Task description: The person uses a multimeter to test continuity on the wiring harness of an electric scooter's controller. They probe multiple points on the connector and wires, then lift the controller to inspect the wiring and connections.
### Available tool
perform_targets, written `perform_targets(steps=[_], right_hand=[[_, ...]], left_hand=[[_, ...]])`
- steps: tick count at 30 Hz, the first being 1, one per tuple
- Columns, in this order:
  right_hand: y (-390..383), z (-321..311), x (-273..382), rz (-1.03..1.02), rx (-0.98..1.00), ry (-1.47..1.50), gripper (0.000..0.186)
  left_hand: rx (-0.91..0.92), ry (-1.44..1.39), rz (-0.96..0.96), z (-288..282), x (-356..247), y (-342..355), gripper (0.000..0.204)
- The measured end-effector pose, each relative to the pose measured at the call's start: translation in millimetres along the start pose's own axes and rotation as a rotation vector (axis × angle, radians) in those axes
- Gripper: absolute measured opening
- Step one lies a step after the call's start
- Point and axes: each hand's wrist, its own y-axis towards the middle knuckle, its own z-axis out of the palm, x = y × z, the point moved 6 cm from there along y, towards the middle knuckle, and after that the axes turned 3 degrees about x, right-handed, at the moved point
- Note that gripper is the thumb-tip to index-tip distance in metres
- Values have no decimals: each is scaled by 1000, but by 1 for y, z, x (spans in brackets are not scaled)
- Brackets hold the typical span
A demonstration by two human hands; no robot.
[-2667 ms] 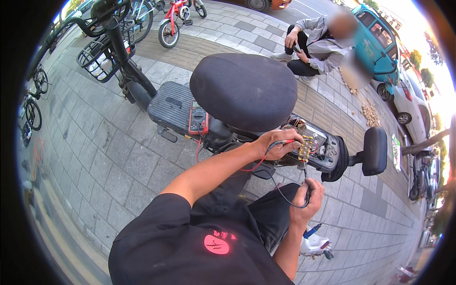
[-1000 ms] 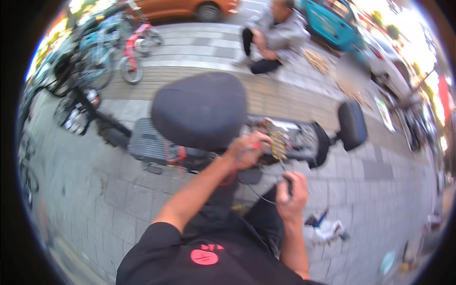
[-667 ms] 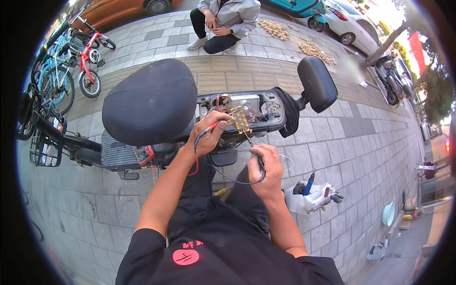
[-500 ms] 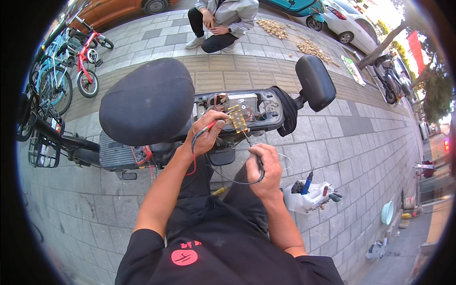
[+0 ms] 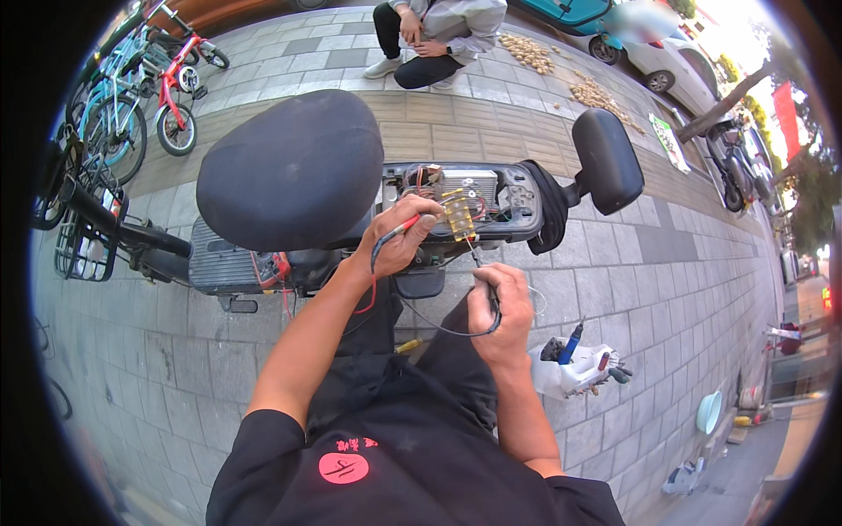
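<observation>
A red test probe [image 5: 406, 224] is gripped in my left hand [image 5: 392, 245], its tip pointing at a yellowish terminal block [image 5: 459, 219] with wires. My right hand [image 5: 506, 320] pinches a black test probe [image 5: 478, 258] that points up at the lower end of the same block. Whether either tip touches metal is too small to tell. The block lies at the opened rear section of an electric scooter [image 5: 526, 197], beside a silver finned box [image 5: 478, 182]. Leads run from the probes; the red one goes toward a red-edged meter [image 5: 274, 268] on the scooter's left part.
The scooter's black seat [image 5: 289, 171] stands left of my hands, its backrest [image 5: 608, 162] right. A white container of tools [image 5: 570, 373] sits on the paving at right. Across the scooter crouches a person [image 5: 434, 39]. Bicycles [image 5: 114, 131] stand far left.
The whole view has shifted, so the scooter and both hands appear farther right. Both hands keep their probes at the terminal block, with little visible movement relative to it.
</observation>
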Motion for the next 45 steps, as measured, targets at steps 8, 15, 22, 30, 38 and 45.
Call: perform_targets(steps=[8, 15, 22, 30, 38, 45], right_hand=[[0, 3, -2, -33, 11, -22, 27], [-2, 4, -3, -19, 31, -71, 21], [-4, 6, -5, 3, 41, -64, 17], [-5, 7, -10, -8, 63, -85, 18], [-4, 6, -6, 2, 69, -89, 18], [-6, 6, -9, 18, 77, -66, 18]], left_hand=[[-68, 16, 126, -4, -8, 3, 20], [-80, 107, 120, -7, -9, -1, 17], [-94, 41, 177, -4, -5, -2, 25], [-90, 38, 175, -2, 0, -3, 29], [-96, 26, 180, -2, -3, -3, 27], [-125, 30, 215, -4, -5, -5, 22]])
